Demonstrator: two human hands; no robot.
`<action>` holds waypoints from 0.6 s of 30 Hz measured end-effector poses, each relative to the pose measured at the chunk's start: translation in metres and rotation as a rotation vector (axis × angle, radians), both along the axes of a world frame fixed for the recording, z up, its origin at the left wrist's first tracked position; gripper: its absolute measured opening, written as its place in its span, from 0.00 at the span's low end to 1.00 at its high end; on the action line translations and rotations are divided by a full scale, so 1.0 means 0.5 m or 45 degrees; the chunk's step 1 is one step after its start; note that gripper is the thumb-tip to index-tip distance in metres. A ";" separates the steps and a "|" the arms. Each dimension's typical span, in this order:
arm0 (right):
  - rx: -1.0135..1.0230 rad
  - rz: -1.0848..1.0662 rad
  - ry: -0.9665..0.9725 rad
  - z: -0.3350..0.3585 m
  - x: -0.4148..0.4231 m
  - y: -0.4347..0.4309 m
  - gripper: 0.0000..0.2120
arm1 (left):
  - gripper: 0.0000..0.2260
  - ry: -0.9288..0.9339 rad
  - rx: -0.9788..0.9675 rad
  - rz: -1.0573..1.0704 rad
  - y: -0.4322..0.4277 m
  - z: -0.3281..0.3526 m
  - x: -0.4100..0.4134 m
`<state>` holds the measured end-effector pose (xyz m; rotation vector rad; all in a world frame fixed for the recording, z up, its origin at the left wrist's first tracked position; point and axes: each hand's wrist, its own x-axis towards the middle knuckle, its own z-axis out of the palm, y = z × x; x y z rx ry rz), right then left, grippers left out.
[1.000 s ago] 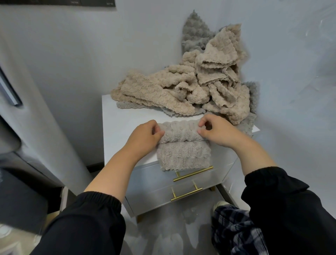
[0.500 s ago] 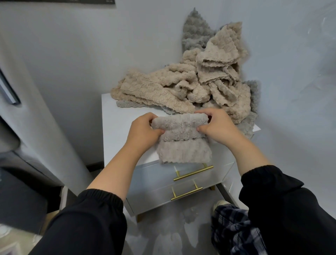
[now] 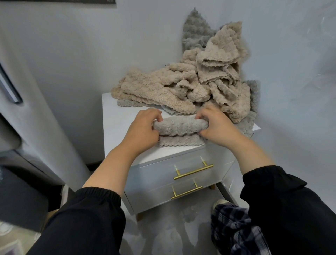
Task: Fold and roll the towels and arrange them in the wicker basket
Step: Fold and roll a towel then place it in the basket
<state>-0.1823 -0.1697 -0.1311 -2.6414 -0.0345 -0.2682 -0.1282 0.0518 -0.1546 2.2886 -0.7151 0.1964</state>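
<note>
my left hand (image 3: 143, 127) and right hand (image 3: 216, 125) grip the ends of the half-rolled grey towel (image 3: 180, 126) on the white desk (image 3: 120, 116); the pile of loose towels (image 3: 181, 91) lies just behind it; both drawers (image 3: 181, 169) below are closed.

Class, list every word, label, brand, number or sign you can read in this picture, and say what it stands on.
None can be read.
The dark strip at the top edge is cut off; any print there is too small to read.
The rolled grey towel, the towel pile and the white nightstand show no print.
</note>
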 end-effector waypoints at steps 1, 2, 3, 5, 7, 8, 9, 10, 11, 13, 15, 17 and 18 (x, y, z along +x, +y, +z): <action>0.003 0.017 0.062 0.005 -0.006 -0.002 0.18 | 0.15 0.051 -0.005 -0.032 0.003 0.003 -0.003; 0.019 0.031 0.115 0.009 -0.011 -0.004 0.19 | 0.13 0.090 -0.009 -0.061 0.005 0.006 -0.006; 0.045 0.045 0.149 0.012 -0.015 -0.006 0.18 | 0.11 0.111 -0.007 -0.081 0.005 0.009 -0.010; 0.104 0.072 0.140 0.014 -0.020 -0.007 0.14 | 0.09 0.096 0.012 -0.084 0.002 0.012 -0.014; 0.155 0.080 0.104 0.013 -0.019 -0.008 0.13 | 0.11 0.057 0.055 -0.048 -0.005 0.009 -0.014; 0.162 0.077 0.101 0.011 -0.018 -0.008 0.14 | 0.12 0.043 0.079 -0.039 -0.010 0.007 -0.014; 0.169 0.067 0.110 0.008 -0.016 -0.008 0.13 | 0.12 0.041 0.103 -0.042 -0.014 0.004 -0.016; 0.177 0.055 0.136 0.006 -0.015 -0.009 0.12 | 0.13 0.056 0.118 -0.052 -0.017 0.003 -0.017; 0.182 0.043 0.169 0.003 -0.013 -0.011 0.11 | 0.14 0.099 0.113 -0.058 -0.019 0.003 -0.019; 0.188 0.020 0.229 -0.002 -0.011 -0.015 0.10 | 0.14 0.188 0.070 -0.046 -0.019 0.005 -0.021; 0.260 0.020 0.280 -0.006 -0.010 -0.022 0.14 | 0.12 0.268 0.043 -0.024 -0.017 0.009 -0.021; 0.312 0.038 0.336 -0.008 -0.010 -0.031 0.21 | 0.16 0.373 0.047 -0.023 -0.015 0.011 -0.021; 0.293 0.049 0.356 -0.008 -0.010 -0.033 0.25 | 0.19 0.417 0.054 -0.019 -0.015 0.012 -0.021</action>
